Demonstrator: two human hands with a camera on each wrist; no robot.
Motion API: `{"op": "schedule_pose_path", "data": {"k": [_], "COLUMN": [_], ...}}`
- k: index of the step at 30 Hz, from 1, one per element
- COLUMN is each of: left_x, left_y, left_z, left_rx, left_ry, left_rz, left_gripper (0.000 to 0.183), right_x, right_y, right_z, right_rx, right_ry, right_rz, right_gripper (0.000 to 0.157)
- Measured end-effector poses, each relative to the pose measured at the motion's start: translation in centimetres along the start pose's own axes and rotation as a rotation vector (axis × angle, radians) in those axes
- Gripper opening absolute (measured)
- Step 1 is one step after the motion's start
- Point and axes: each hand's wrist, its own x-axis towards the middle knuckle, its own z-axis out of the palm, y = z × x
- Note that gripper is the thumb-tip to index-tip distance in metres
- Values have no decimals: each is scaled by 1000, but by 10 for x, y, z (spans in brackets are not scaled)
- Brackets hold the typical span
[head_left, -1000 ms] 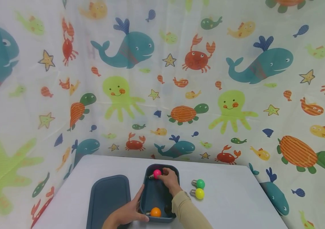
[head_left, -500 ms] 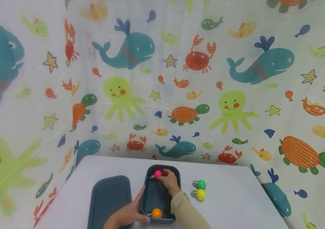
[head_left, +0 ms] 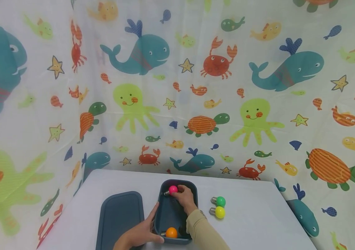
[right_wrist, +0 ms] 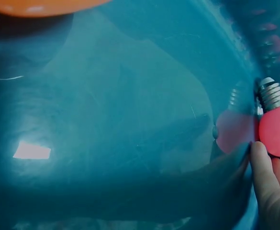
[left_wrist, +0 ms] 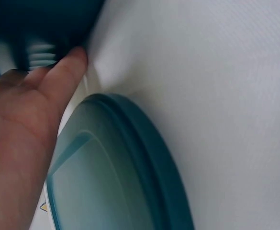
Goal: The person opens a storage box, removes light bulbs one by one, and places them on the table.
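A pink light bulb with a silver screw base lies at the far end inside a dark blue container. My right hand reaches in and pinches its round end between thumb and fingers; the right wrist view shows the bulb close against the wall. My left hand rests on the container's near left corner, fingers straight along the outer left wall and thumb at the front. An orange light bulb lies at the container's near end, with a dark thing beside it, partly hidden by my right sleeve.
A dark blue lid lies flat left of the container, its near end partly behind my left hand. To the right, a green light bulb and a yellow light bulb lie on the white table. A sea-animal curtain hangs behind.
The view shifts slightly. Both hands keep their places: the right at the pink light bulb, the left at the container's corner.
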Motion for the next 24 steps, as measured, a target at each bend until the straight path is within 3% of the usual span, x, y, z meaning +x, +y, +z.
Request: {"op": "schedule_pose_path", "data": {"k": [17,24], "left_x": [-1,1], "left_y": [3,-1], "left_z": [-4,-5], "left_rx": [17,-28], "left_ry": [13,2], "left_rz": [-6,-4], "left_gripper": [113,111], "right_x": [2,2], "right_y": [-2,-2], "right_z": [11,12], "right_rx": [119,78], "right_ry": [67,89], "right_rz": [67,60], "right_gripper": [48,42]}}
